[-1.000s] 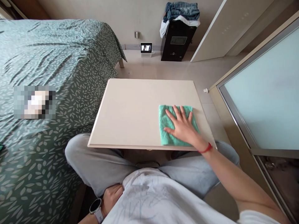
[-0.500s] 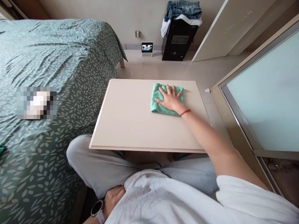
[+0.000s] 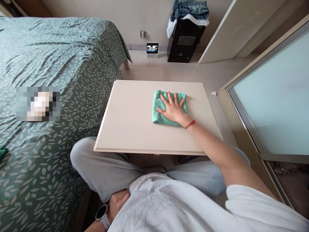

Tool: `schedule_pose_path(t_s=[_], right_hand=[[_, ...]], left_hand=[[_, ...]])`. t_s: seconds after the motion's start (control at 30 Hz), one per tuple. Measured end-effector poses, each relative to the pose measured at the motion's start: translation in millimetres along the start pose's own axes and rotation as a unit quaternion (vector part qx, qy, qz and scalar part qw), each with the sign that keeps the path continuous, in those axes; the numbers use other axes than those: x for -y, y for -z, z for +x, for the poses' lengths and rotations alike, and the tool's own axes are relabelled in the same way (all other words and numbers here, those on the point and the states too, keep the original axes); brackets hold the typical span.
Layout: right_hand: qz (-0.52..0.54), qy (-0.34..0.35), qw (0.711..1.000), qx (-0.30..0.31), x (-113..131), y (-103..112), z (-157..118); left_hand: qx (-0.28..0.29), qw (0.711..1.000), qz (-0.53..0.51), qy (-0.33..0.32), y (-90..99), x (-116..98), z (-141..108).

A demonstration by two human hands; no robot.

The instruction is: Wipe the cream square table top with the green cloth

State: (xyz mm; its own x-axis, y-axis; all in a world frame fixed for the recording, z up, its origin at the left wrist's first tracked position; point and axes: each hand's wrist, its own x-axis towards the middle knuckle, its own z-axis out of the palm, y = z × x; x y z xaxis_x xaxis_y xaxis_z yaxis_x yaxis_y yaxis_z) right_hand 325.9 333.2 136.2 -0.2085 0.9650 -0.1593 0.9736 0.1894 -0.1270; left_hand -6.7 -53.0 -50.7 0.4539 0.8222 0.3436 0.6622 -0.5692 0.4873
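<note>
A folded green cloth (image 3: 158, 108) lies flat on the right half of a cream tabletop (image 3: 130, 122). My right hand (image 3: 173, 108) presses down on it, palm down with the fingers spread wide, and a red cord circles that wrist. My left hand (image 3: 118, 200) rests low by my thigh, against the hem of my white shirt (image 3: 166, 206). Its fingers are curled together and the tips are partly hidden; I see nothing held in it. A watch (image 3: 101, 213) with a pale strap is on the left wrist.
To the left stands a bed with a leaf-patterned green cover (image 3: 72, 87). A small screen (image 3: 152, 49) is on the floor by the wall, beside a black cabinet (image 3: 185, 42) topped with folded jeans (image 3: 190, 9). A frosted glass panel (image 3: 277, 90) runs along the right.
My right hand has slid the green cloth toward me and slightly left across the tabletop. My left hand stays by my thigh.
</note>
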Motion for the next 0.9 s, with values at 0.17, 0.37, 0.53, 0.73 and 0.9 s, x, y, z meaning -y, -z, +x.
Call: schedule_pose_path(t_s=[0.17, 0.37, 0.53, 0.73, 0.9], right_hand=[[-0.018, 0.075, 0.997, -0.007, 30, -28, -116], [0.003, 0.076, 0.997, 0.001, 39, -27, -107], [0.046, 0.026, 0.999, -0.007, 41, -8, -4], [0.075, -0.01, 0.997, -0.012, 43, 9, 102], [0.087, -0.02, 0.996, -0.017, 42, 15, 127]], left_hand=[[0.006, 1.0, -0.012, 0.004, -0.4, 2, -3], [0.009, 1.0, -0.009, -0.017, 3.5, 2, 4], [0.008, 1.0, -0.004, 0.006, -1.1, 2, -4], [0.006, 1.0, -0.002, 0.003, -2.5, 3, -7], [-0.002, 1.0, 0.0, 0.004, -2.3, 1, -3]])
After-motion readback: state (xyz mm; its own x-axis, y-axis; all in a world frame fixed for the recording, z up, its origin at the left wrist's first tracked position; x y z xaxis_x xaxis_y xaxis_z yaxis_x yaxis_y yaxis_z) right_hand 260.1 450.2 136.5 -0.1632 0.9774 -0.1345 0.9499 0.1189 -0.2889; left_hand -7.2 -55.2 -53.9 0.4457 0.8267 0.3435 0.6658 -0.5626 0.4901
